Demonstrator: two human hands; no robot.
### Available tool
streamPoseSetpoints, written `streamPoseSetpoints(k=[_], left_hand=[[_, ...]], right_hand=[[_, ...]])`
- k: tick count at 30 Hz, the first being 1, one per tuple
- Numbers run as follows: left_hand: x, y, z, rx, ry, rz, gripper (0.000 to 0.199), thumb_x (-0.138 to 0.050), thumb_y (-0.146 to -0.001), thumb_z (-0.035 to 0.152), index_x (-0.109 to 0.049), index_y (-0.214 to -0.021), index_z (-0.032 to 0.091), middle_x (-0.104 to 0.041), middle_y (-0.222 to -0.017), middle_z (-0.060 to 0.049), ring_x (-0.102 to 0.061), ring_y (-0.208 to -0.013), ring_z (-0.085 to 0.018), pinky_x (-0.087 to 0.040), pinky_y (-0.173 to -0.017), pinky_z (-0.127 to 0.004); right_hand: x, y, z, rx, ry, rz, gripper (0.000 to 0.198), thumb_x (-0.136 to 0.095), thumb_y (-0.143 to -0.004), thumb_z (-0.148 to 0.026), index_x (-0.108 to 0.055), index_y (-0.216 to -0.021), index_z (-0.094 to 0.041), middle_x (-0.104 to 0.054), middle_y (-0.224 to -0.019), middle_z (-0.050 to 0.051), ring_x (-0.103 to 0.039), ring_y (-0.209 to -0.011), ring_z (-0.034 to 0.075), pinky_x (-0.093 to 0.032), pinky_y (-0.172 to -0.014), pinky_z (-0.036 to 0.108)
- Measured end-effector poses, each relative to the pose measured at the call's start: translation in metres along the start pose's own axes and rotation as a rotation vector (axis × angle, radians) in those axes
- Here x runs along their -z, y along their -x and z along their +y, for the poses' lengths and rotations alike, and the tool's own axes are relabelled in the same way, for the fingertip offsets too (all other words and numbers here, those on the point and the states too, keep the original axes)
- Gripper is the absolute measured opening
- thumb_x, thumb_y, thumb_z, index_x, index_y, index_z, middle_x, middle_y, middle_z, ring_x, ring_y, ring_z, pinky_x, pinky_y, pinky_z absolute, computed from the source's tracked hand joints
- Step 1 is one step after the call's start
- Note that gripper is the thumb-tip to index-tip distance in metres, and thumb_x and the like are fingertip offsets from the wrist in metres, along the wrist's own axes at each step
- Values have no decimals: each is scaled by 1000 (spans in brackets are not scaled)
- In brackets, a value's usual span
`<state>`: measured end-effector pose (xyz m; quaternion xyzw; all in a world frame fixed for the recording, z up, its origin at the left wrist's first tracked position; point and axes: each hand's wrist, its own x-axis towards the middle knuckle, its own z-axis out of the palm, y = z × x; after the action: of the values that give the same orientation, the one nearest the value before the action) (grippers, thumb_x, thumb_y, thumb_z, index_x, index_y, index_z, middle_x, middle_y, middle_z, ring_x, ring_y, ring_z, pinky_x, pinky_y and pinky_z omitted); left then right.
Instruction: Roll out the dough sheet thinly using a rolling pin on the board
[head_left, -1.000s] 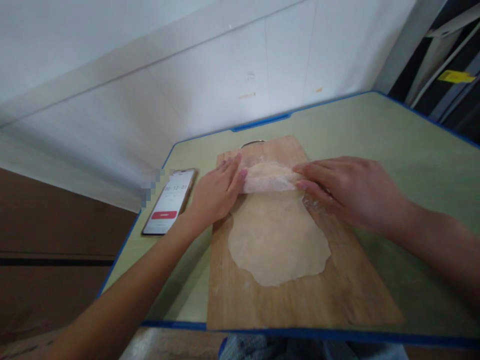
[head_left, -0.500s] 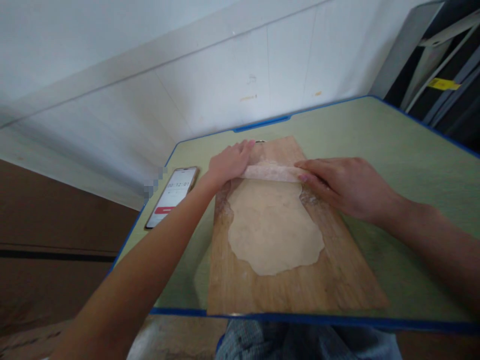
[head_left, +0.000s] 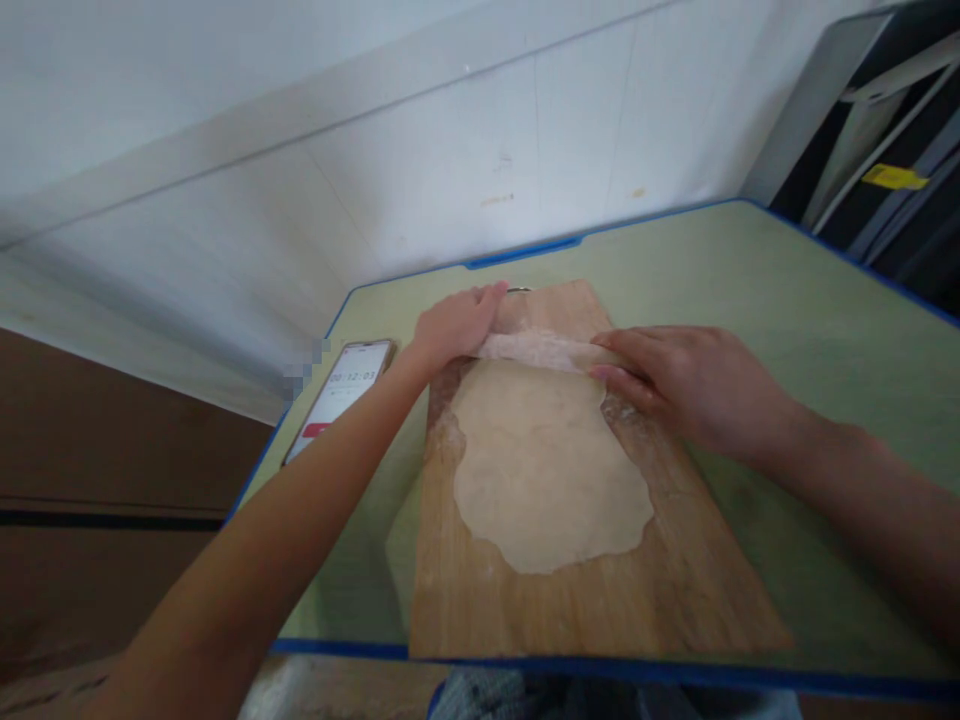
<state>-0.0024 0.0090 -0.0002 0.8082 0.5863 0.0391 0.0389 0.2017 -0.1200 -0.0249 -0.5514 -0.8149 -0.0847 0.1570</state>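
Observation:
A flat, uneven-edged sheet of dough (head_left: pixel 551 465) lies on a wooden board (head_left: pixel 480 625). Across the dough's far edge runs a pale rolling pin (head_left: pixel 536 352), whitened as if floured; whether dough is wrapped round it I cannot tell. My left hand (head_left: pixel 459 322) is closed over the pin's left end, its fingers pointing toward the far side. My right hand (head_left: pixel 675 375) grips the right end, thumb on the near side and fingers on the far side. Both ends of the pin are hidden by my hands.
A phone (head_left: pixel 341 390) showing a running timer lies left of the board, partly behind my left forearm. The green table (head_left: pixel 810 330) has a blue edge and stands against a white wall (head_left: pixel 570 130). Dark items and a metal frame (head_left: pixel 870 130) are at the far right.
The view has tilted slightly, so the board and dough sit lower in the picture. The pin now slants a little more, its right end nearer me. Both hands keep their hold.

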Motion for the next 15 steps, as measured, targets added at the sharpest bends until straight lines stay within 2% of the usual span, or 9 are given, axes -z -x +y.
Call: streamPoseSetpoints(k=[2,5,7,10,12,15], left_hand=[[0,-2,0,-3,2,-3,72,-8,-95,57,-64,-118,18,-66,-122,-13,-59,-117,-32,-45,-96,-44],[1,20,-2,-55,3,5,70,-6,-97,51,-62,-117,15,-64,-125,-13,-58,-118,-29,-43,-99,-42],[3,47,-5,-124,-3,18,61,-12,-98,46,-60,-120,16,-58,-134,-11,-50,-127,-25,-37,-106,-39],[7,97,-8,-268,-21,9,54,-21,-98,44,-52,-128,12,-52,-140,-13,-44,-134,-24,-32,-111,-38],[8,127,-8,-333,-28,-37,58,-25,-97,48,-44,-135,8,-50,-141,-18,-48,-130,-26,-39,-108,-39],[4,157,-1,-398,-87,-25,65,-38,-93,43,-29,-144,4,-33,-151,-23,-35,-139,-29,-36,-110,-44]], right_hand=[[-1,0,2,11,15,15,35,-36,-97,-37,-64,-88,-18,-70,-79,8,-63,-70,22,-36,-58,31],[-1,2,4,38,26,30,31,-41,-95,-35,-65,-98,-17,-72,-87,10,-66,-78,25,-42,-64,33],[-1,4,3,80,19,34,31,-41,-95,-31,-64,-109,-15,-72,-101,13,-66,-91,27,-46,-80,40],[-3,5,-4,109,19,100,38,-35,-98,-28,-59,-122,-10,-65,-122,17,-59,-115,30,-33,-104,56],[-5,1,-13,94,-3,131,43,-31,-99,-30,-56,-125,-8,-59,-131,20,-52,-125,31,-26,-107,62],[-12,-16,-28,138,-102,67,48,-27,-100,-32,-53,-131,-5,-49,-141,21,-40,-135,32,-31,-107,58]])
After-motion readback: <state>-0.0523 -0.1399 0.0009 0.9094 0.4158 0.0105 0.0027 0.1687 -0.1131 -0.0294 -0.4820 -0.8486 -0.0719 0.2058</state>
